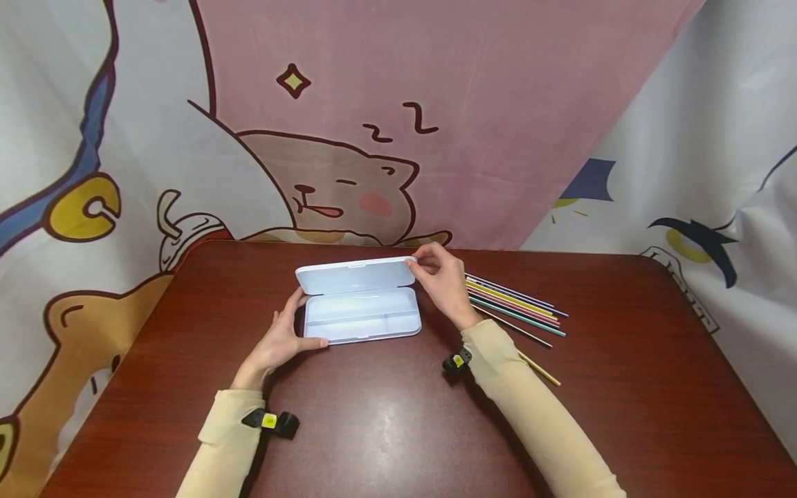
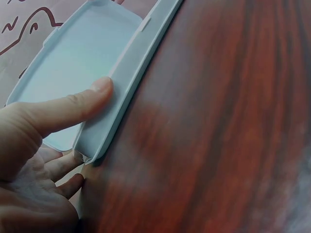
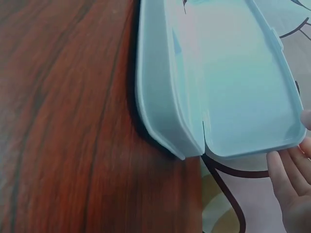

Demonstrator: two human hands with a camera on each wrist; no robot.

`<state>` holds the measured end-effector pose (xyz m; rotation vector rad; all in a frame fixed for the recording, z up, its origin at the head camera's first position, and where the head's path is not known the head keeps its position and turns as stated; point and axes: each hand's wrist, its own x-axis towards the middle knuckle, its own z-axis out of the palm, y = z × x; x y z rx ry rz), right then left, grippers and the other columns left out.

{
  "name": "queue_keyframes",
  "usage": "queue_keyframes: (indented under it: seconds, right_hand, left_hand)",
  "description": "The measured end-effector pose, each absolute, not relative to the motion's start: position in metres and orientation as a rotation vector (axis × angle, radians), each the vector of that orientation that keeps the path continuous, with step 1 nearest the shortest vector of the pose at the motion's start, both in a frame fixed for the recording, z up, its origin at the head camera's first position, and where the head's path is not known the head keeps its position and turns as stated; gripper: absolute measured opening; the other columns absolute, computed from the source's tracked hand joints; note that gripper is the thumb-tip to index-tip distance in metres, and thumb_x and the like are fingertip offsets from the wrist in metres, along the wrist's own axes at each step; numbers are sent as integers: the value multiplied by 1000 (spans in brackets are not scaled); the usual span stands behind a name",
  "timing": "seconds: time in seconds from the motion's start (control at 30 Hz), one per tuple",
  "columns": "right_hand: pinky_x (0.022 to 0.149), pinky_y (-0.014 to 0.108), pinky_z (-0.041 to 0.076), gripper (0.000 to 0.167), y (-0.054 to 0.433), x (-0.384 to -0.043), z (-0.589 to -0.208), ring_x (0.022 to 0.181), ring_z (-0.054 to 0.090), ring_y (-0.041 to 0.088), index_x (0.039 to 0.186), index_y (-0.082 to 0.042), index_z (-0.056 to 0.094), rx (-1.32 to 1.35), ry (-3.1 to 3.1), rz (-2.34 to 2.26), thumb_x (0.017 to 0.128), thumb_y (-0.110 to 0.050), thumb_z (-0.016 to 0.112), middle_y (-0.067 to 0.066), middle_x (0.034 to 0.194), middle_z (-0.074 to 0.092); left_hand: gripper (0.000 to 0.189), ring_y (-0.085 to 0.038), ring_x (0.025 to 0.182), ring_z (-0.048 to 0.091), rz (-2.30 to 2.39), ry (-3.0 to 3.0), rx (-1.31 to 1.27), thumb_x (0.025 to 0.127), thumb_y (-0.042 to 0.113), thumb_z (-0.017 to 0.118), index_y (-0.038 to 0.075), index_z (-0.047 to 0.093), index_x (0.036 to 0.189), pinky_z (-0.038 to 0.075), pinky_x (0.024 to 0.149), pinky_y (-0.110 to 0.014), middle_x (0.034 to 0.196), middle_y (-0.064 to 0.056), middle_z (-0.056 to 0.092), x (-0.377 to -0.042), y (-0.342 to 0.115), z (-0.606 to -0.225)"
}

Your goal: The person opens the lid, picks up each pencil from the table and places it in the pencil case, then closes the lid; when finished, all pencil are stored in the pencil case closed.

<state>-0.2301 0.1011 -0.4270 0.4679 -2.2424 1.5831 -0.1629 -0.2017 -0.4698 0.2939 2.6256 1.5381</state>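
Note:
A pale blue-white pencil case [image 1: 364, 315] lies on the table with its hinged lid [image 1: 358, 275] raised. Inside, dividers part the bare tray into compartments. My left hand [image 1: 283, 339] grips the case's left end, the thumb [image 2: 92, 99] against the front wall and the other fingers round the end and behind. With thumb and fingers, my right hand [image 1: 443, 280] pinches the lid's upper right corner. In the right wrist view the lid [image 3: 248, 82] stands up from the tray, and only the fingers [image 3: 286, 179] of that hand show at its edge.
Several thin coloured sticks [image 1: 517, 304], which look like pencils, lie right of the case, partly behind my right hand and forearm. A yellowish one [image 1: 540, 368] lies apart, nearer me. The dark red-brown table [image 1: 373, 429] ends at a cartoon-printed cloth [image 1: 486, 138].

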Motion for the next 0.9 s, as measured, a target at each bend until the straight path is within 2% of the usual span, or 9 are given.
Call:
queue_keyframes:
  seconds: [0.4,0.67,0.9]
  right_hand:
    - [69,29,56,14,88,-253,-429,76,69,22,87,1,67,303,-2201,1539,85,-10,75,11,84,70]
    - [69,32,56,12,88,-255,-428,78,70,24,87,1,68,316,-2196,1538,86,-10,74,13,85,70]
    - [69,30,56,10,100,-251,-430,78,69,19,91,-2,73,413,-2222,1475,87,-10,73,8,87,72]
  left_hand:
    - [110,-39,142,16,1500,2630,269,69,8,87,-5,14,150,-13,109,-59,146,-27,35,-163,-202,-470]
    - [99,-42,142,13,1476,2626,246,73,10,85,-7,21,146,-12,110,-57,146,-30,31,-161,-202,-468]
    - [98,-41,141,16,1461,2643,267,73,10,85,-9,21,145,-11,110,-57,146,-31,31,-161,-202,-469]
